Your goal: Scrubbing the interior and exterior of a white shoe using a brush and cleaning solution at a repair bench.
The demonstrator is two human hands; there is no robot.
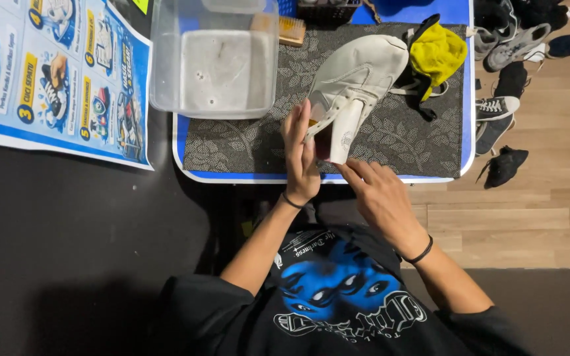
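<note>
Broadly, the blue-edged surface (186, 155) carries a patterned mat (404, 138) and a clear plastic tub (212, 66). Over the mat lies a white shoe (357, 79); the left hand (298, 155) steadies its opening with straight fingers, while the right hand (377, 194) pinches its tongue, likely opening it up; next, a firm outward pull.

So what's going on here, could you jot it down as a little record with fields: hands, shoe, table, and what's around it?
Left hand: left hand flat against the side of the white fabric sneaker
Right hand: right hand with fingers at the sneaker's pulled-out tongue
Sneaker: toe pointing away, heel end toward the person
Surface: grey leaf-patterned mat on a blue table
Nearby: clear plastic tub, yellow cloth, wooden brush
Floor: several dark shoes on wooden boards
Left side: blue illustrated poster
</note>
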